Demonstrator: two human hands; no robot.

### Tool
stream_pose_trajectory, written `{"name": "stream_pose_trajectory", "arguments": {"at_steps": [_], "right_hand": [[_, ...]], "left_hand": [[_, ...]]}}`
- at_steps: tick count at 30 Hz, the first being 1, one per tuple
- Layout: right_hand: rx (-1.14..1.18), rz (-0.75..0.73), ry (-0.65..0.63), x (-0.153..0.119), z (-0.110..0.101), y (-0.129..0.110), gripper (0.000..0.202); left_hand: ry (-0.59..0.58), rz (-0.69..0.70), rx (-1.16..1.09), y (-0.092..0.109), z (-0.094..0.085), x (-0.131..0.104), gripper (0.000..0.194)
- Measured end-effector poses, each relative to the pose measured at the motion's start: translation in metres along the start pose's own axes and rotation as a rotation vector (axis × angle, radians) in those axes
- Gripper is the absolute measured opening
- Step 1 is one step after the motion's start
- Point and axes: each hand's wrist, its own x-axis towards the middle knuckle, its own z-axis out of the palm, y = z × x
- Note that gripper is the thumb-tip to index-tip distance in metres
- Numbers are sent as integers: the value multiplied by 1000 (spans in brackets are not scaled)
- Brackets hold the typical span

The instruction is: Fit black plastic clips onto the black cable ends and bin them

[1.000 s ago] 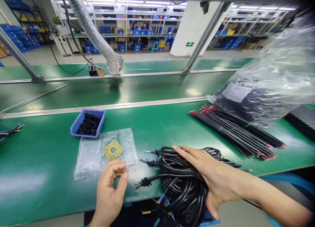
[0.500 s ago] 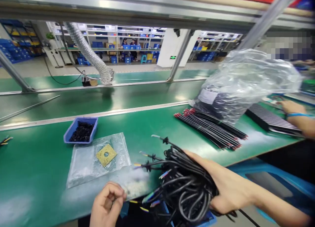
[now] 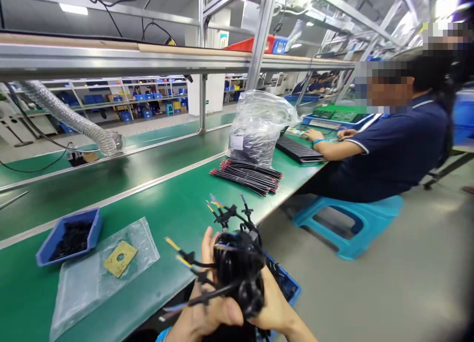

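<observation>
A bundle of black cables (image 3: 240,268) with coloured wire ends is held up in front of me, past the table's front edge. My left hand (image 3: 211,302) grips it from the left, thumb across its near side. On its right side, my right hand (image 3: 276,302) is wrapped round it, the fingers partly hidden behind the cables. To the left on the table lies a clear plastic bag (image 3: 77,287) with a yellow square plate (image 3: 120,258) on it, next to a blue bin (image 3: 94,228) of small black parts.
Black wires with red ends (image 3: 246,176) lie on the green table (image 3: 174,198) before a large clear bag (image 3: 259,124). A co-worker (image 3: 400,129) sits at the right on a blue stool (image 3: 351,223). A blue crate (image 3: 294,292) is below the cables.
The view has turned right, bringing the co-worker into sight. My left hand, earlier near the bag with its fingers pinched, now holds the cable bundle together with my right. The bundle looks more compact.
</observation>
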Motion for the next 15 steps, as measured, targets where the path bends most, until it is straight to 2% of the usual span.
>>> {"name": "stream_pose_trajectory", "arguments": {"at_steps": [4, 10, 15], "right_hand": [[78, 38, 62, -5, 11, -13, 100], [-42, 104, 157, -19, 18, -19, 96], [-124, 190, 212, -28, 23, -13, 102]], "left_hand": [[25, -21, -186, -2, 5, 8, 116], [69, -63, -170, -13, -1, 9, 99], [83, -87, -219, -23, -4, 15, 86]]}}
